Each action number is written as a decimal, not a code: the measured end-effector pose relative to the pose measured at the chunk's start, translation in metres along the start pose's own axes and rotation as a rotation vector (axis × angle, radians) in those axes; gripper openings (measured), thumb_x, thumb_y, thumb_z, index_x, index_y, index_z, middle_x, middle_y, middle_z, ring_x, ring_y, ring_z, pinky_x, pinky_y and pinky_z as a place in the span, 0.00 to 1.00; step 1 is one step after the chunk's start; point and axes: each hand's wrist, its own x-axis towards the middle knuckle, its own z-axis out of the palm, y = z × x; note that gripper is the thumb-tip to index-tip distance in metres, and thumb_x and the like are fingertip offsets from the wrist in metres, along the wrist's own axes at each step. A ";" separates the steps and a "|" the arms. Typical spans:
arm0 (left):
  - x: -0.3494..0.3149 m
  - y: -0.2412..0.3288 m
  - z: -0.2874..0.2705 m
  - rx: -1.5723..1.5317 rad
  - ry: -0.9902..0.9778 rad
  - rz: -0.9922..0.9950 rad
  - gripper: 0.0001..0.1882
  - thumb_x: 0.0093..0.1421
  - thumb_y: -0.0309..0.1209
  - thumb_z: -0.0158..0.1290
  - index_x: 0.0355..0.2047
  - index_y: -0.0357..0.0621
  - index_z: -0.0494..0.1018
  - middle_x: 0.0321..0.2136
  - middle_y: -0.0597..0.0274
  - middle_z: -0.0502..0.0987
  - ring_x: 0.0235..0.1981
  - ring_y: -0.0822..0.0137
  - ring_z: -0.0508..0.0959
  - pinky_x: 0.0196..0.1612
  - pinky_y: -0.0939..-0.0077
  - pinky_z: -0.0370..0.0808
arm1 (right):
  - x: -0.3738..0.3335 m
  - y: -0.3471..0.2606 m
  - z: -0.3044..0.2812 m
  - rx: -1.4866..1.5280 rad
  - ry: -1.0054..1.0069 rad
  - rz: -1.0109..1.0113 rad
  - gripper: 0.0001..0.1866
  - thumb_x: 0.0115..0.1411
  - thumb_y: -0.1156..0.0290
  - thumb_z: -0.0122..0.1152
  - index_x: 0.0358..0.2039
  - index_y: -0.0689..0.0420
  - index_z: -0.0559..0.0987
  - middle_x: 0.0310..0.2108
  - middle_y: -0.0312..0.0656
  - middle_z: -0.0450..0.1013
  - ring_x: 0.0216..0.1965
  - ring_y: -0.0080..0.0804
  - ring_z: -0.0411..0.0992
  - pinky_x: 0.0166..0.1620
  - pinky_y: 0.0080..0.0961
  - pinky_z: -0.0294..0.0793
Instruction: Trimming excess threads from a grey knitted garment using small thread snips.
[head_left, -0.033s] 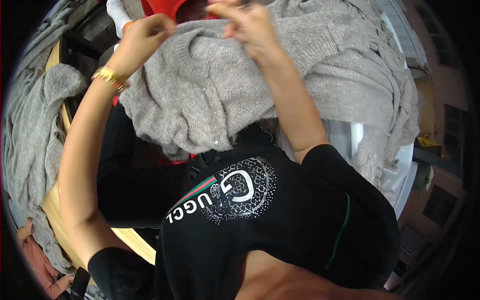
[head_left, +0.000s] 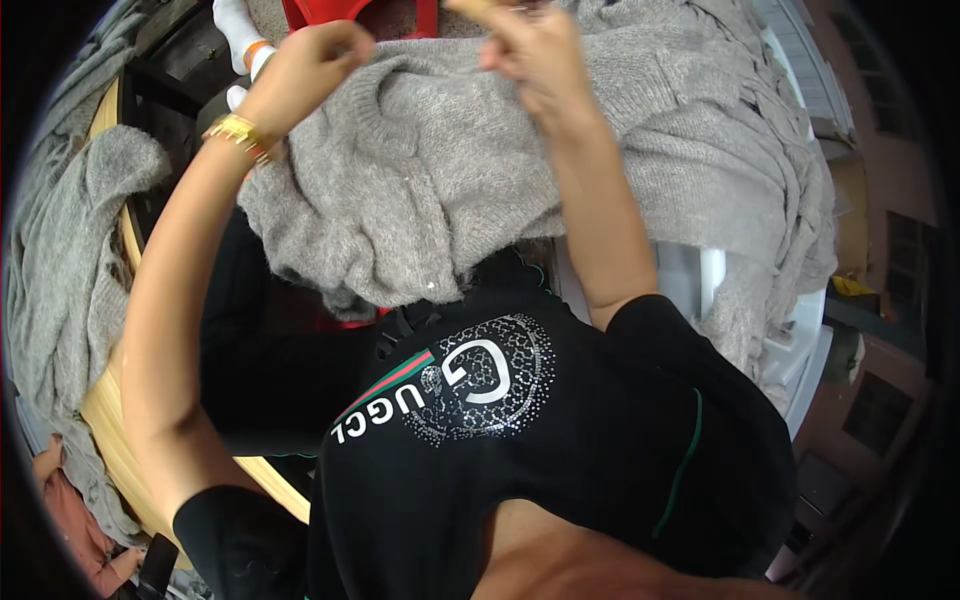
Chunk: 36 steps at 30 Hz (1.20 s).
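Note:
A grey knitted sweater (head_left: 450, 130) lies heaped over my lap, its ribbed bands showing near the far side. Above its far left edge is my left hand (head_left: 325, 55), fingers curled together in a pinch and slightly blurred; anything between them is too small to see. My right hand (head_left: 545, 55) is raised at the far edge of the knit, its fingers bent inward. By its fingertips shows something tan and a small dark bit, cut by the top of the picture, which I cannot make out. A gold-coloured bracelet (head_left: 238, 137) circles my left wrist.
More grey knitwear (head_left: 70, 230) is piled at left along a wooden table edge (head_left: 110, 410). Knit pieces also hang at right over a pale plastic container (head_left: 800, 340). A red stool (head_left: 330, 12) stands beyond my lap. Another person's sleeve (head_left: 75, 510) shows at lower left.
Both hands have shifted a little to the right. The right hand has also risen slightly, taking the tan thing further toward the top edge. The sweater lies nearly the same.

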 end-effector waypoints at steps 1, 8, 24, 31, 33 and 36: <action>0.015 -0.018 0.018 0.019 -0.022 0.011 0.10 0.65 0.28 0.51 0.43 0.35 0.75 0.37 0.61 0.80 0.38 0.73 0.78 0.46 0.76 0.73 | -0.007 -0.019 -0.004 -0.014 0.053 -0.026 0.07 0.60 0.73 0.63 0.37 0.60 0.80 0.16 0.29 0.68 0.12 0.14 0.61 0.16 0.13 0.57; 0.106 -0.004 0.170 0.204 0.025 -0.086 0.17 0.58 0.35 0.54 0.47 0.48 0.79 0.45 0.49 0.79 0.48 0.53 0.78 0.53 0.64 0.73 | -0.034 -0.049 -0.049 -0.277 0.197 -0.143 0.11 0.60 0.74 0.62 0.43 0.64 0.79 0.18 0.28 0.68 0.15 0.12 0.62 0.19 0.11 0.60; 0.120 -0.012 0.166 -0.038 -0.091 -0.247 0.34 0.55 0.52 0.59 0.56 0.44 0.70 0.54 0.43 0.74 0.59 0.55 0.72 0.60 0.64 0.67 | -0.031 -0.061 -0.023 -0.463 0.182 -0.185 0.11 0.59 0.76 0.64 0.43 0.61 0.81 0.21 0.28 0.71 0.16 0.11 0.63 0.19 0.11 0.60; 0.109 -0.033 0.158 -0.160 -0.299 -0.197 0.17 0.57 0.39 0.56 0.42 0.43 0.78 0.42 0.49 0.80 0.47 0.54 0.78 0.53 0.64 0.72 | -0.031 -0.058 -0.024 -0.521 0.153 -0.332 0.11 0.58 0.76 0.64 0.42 0.61 0.82 0.27 0.33 0.76 0.19 0.13 0.66 0.23 0.13 0.65; 0.092 -0.015 0.120 -0.748 -0.170 -0.354 0.08 0.60 0.35 0.56 0.32 0.44 0.75 0.30 0.67 0.77 0.35 0.74 0.75 0.40 0.78 0.73 | -0.033 -0.060 -0.028 -0.512 0.189 -0.317 0.11 0.58 0.76 0.64 0.42 0.61 0.82 0.26 0.33 0.76 0.18 0.13 0.66 0.22 0.13 0.65; 0.074 -0.033 0.038 -0.876 -0.159 -0.245 0.07 0.63 0.34 0.54 0.37 0.47 0.76 0.33 0.74 0.76 0.36 0.79 0.74 0.42 0.82 0.70 | -0.030 -0.063 -0.016 -0.536 0.125 -0.290 0.11 0.58 0.76 0.64 0.42 0.61 0.82 0.21 0.30 0.72 0.18 0.11 0.64 0.22 0.11 0.63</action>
